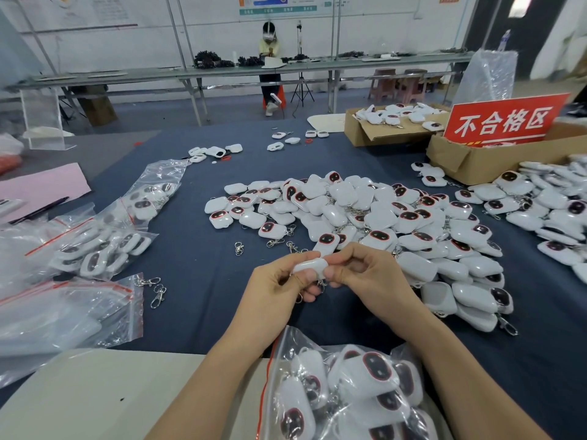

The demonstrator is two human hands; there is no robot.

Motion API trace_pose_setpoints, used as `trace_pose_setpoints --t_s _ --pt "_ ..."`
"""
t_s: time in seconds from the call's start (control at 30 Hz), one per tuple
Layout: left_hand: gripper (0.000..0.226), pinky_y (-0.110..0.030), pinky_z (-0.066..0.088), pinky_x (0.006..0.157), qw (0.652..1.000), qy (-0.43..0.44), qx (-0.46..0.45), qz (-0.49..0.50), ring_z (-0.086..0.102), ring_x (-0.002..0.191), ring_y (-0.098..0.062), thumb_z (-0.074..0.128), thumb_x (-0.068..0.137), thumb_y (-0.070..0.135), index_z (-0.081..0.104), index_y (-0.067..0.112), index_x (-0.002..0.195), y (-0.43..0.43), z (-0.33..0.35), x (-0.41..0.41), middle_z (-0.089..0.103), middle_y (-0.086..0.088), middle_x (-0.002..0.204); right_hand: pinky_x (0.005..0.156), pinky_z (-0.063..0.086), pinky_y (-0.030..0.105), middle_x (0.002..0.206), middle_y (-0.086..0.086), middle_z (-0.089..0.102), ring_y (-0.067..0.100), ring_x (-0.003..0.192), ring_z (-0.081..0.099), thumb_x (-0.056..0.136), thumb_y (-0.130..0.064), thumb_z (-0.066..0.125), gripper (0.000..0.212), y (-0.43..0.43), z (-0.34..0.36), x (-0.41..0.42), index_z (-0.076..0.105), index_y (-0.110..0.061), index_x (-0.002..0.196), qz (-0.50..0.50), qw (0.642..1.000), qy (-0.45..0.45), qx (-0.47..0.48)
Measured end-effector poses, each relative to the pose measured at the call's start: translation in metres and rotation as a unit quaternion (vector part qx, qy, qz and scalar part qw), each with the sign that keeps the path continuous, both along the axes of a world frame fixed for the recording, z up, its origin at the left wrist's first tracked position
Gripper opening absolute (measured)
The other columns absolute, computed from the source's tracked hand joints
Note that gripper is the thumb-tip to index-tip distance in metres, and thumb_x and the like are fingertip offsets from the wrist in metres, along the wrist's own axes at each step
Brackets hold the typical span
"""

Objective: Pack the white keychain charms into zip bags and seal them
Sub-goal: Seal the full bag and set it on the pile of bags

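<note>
While your left hand (pixel 273 281) curls its fingers round one white charm (pixel 309 267), your right hand (pixel 365 271) pinches the charm's other end with bent fingers. Both hold it above the counter (pixel 197 255). Loose charm pile (pixel 365 211): just beyond your right hand, spreading rightward. Part-filled zip bag (pixel 333 385): near your wrists, between the forearms. Filled bags (pixel 104 236): well left of your left hand. Metal clasps (pixel 157 295): nearer, same side.

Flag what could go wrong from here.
1. Loose clasps lie on the cloth, so the charm pinched by left hand and right hand might get bagged without one.
2. The zip bag nearest the person looks full and unsealed; charms could spill.
3. The heap beside the red-signed box invites mix-ups.
</note>
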State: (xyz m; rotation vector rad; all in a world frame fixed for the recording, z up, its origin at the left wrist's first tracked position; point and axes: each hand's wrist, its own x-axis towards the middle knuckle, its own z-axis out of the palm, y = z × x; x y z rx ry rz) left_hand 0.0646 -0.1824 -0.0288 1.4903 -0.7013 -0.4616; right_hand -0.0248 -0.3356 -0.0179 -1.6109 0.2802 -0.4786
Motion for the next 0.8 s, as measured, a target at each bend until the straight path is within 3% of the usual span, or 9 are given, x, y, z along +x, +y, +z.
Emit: trace_pose_setpoints --t_s 0.17,0.3,0.63,0.8 --pt "0.024 -0.027 0.055 0.067 0.998 -0.043 0.042 0.006 0.066 0.066 -0.019 0.053 0.105 0.017 0.067 0.030 0.120 0.0002 -0.0038 0.0020 0.075 -0.008 0.080 0.066 0.055 0.016 0.066 -0.002 0.072 0.006 0.065 0.067 0.090 0.001 0.068 0.020 0.0008 0.0024 -0.0006 0.074 -0.018 0.090 0.012 1.000 0.000 0.006" --pt "0.022 -0.025 0.052 0.063 0.997 -0.054 0.047 0.006 0.065 0.063 -0.017 0.050 0.107 0.021 0.066 0.027 0.121 0.0008 -0.0047 0.0028 0.075 -0.004 0.083 0.069 0.057 0.017 0.068 -0.001 0.073 0.006 0.069 0.069 0.093 -0.002 0.066 0.019 0.0002 0.0035 -0.0020 0.075 -0.018 0.094 0.022 1.000 0.001 0.017" --pt "0.023 -0.024 0.053 0.064 0.997 -0.061 0.053 0.006 0.065 0.063 -0.016 0.051 0.107 0.019 0.066 0.028 0.121 0.0013 -0.0062 0.0047 0.075 -0.005 0.082 0.068 0.055 0.014 0.074 -0.001 0.076 0.005 0.071 0.071 0.092 -0.003 0.068 0.023 -0.0001 0.0034 -0.0028 0.077 -0.025 0.092 0.023 1.000 0.004 -0.004" --pt "0.028 -0.025 0.054 0.065 0.996 -0.065 0.056 0.006 0.064 0.062 -0.015 0.053 0.106 0.018 0.067 0.039 0.116 0.0015 -0.0069 0.0063 0.074 -0.010 0.078 0.067 0.054 0.013 0.073 -0.004 0.076 0.004 0.070 0.071 0.091 -0.002 0.068 0.027 -0.0004 0.0000 -0.0023 0.077 -0.027 0.088 0.017 0.999 -0.002 -0.031"
